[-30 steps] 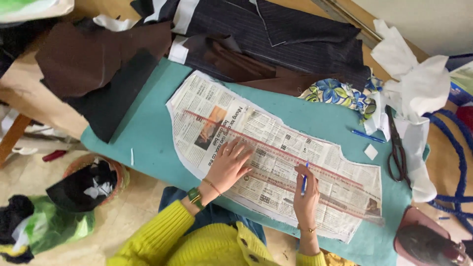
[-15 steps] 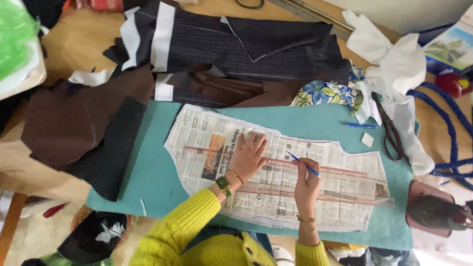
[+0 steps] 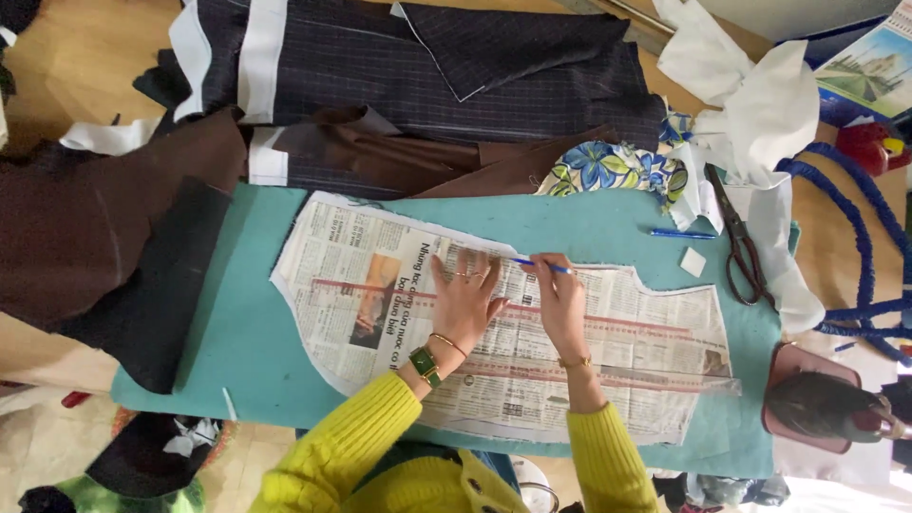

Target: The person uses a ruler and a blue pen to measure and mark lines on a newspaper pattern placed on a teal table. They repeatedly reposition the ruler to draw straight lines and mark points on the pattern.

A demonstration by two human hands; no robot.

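Nearest the camera, two yellow knitted sleeves (image 3: 351, 446) are reaching forward over a teal cloth (image 3: 237, 332) that is covering the surface. A clear ruler (image 3: 665, 382) with red markings is lying across the near part of a newspaper pattern (image 3: 380, 294), which is resting flat on the teal cloth. The left hand (image 3: 465, 299), fingers spread, is pressing flat on the newspaper pattern just beside the right hand (image 3: 560, 304), which is pinching a blue pen (image 3: 541, 265) with its tip touching the paper's far edge. Farther right, a second blue pen (image 3: 682, 234), a small white chalk piece (image 3: 693, 261) and dark scissors (image 3: 739, 242) are lying near the cloth's edge. Beyond the pattern, brown fabric (image 3: 104, 218), dark pinstriped fabric (image 3: 427, 76), a floral scrap (image 3: 608, 166) and white cloth (image 3: 750, 104) are lying heaped.
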